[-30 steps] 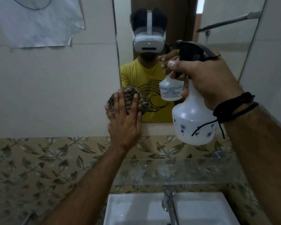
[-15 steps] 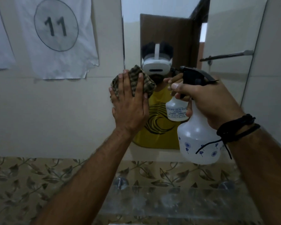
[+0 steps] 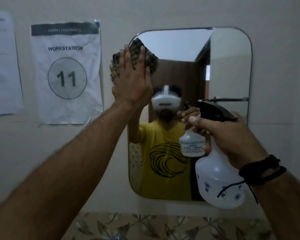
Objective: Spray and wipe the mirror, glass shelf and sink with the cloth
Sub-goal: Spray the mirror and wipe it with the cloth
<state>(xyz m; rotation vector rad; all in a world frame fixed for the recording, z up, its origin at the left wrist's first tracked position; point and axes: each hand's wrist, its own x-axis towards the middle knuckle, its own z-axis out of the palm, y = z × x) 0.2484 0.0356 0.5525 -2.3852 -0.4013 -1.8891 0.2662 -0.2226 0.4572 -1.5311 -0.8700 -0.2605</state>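
Observation:
The rounded mirror (image 3: 229,70) hangs on the wall ahead. My left hand (image 3: 132,80) presses a checked cloth (image 3: 151,59) flat against the mirror's upper left corner, fingers straight. My right hand (image 3: 229,135) grips the neck of a white spray bottle (image 3: 216,181) with a black trigger head, held upright in front of the mirror's lower right part, index finger at the trigger. The glass shelf and the sink are out of view below.
A paper sign reading "WORKSTATION 11" (image 3: 67,73) is taped to the wall left of the mirror, and another sheet (image 3: 2,63) hangs further left. A leaf-patterned tile band (image 3: 163,226) runs along the bottom.
My left hand has slid the cloth up the mirror from its bottom left to its top left corner. The view has tilted upward, and the shelf and sink have dropped out of sight.

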